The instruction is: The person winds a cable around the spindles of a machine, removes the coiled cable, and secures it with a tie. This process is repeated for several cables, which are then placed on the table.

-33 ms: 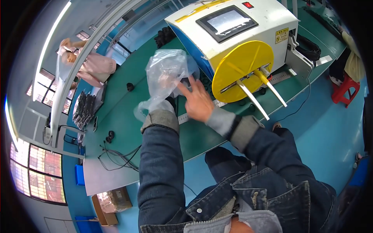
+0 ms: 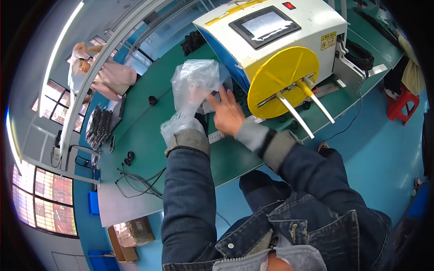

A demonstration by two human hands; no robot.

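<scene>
A crumpled clear plastic bag (image 2: 195, 74) covers my left hand (image 2: 192, 97), and its loose end bunches around my left wrist just above the turned-up denim cuff. Through the film only a blurred shape of the hand shows, so its fingers are hidden. My right hand (image 2: 228, 115) reaches in from the right, back upward. Its fingers are spread against the bag's right side, where a small dark patch shows near the fingertips. Both hands are over the green table (image 2: 144, 131), left of a machine's round yellow disc (image 2: 266, 86).
The white-and-blue machine (image 2: 316, 27) has a screen and two rods projecting from its disc. A metal ruler (image 2: 216, 137) lies below it. Black cables (image 2: 143, 183), small black coils (image 2: 129, 158) and stacked dark packets (image 2: 100, 124) lie leftward. Another person (image 2: 113, 77) stands across; a red stool (image 2: 402, 108) is right.
The bag's loose end has spread further around my left cuff. My right hand has shifted very slightly to the left. Across the table, the other person's raised plastic film has moved.
</scene>
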